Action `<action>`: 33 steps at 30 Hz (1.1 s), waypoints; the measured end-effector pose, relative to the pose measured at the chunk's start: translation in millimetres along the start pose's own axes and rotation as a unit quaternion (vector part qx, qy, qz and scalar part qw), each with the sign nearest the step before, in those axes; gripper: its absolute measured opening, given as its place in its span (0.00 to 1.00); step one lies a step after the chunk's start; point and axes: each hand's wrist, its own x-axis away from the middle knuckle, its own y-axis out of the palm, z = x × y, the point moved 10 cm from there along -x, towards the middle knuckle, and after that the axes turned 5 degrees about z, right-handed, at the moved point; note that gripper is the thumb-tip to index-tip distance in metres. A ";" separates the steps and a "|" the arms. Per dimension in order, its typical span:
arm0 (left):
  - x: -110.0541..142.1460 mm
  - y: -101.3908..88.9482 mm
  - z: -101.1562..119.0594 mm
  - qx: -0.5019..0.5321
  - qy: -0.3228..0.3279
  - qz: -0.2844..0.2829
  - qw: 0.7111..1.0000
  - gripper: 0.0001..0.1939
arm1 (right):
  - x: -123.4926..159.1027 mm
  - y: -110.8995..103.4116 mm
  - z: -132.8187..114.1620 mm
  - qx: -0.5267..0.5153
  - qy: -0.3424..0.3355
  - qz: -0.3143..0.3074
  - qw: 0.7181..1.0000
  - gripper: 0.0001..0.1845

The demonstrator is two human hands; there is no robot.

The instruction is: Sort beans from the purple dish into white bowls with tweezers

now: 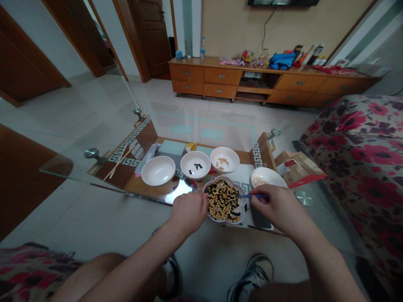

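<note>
The spoon [246, 196] points left, long axis crosswise, into the mixed beans [222, 199] in the scalloped bowl [242, 206], at the near edge of the glass table [63, 171]. The right hand [274, 204], nearer the spoon, pinches its handle; the left hand [189, 210] grips the bowl's left rim.

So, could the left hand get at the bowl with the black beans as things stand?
Probably, yes: the bowl with the black beans sits just beyond the left hand, with nothing visible standing between them. The hand would likely have to let go of the flower-shaped dish first, though.
</note>
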 end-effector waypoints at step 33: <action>0.2 0.6 -0.3 -0.003 -0.007 -0.013 1.000 0.29 | -1.9 24.9 -5.2 0.058 -0.020 -0.046 0.997 0.15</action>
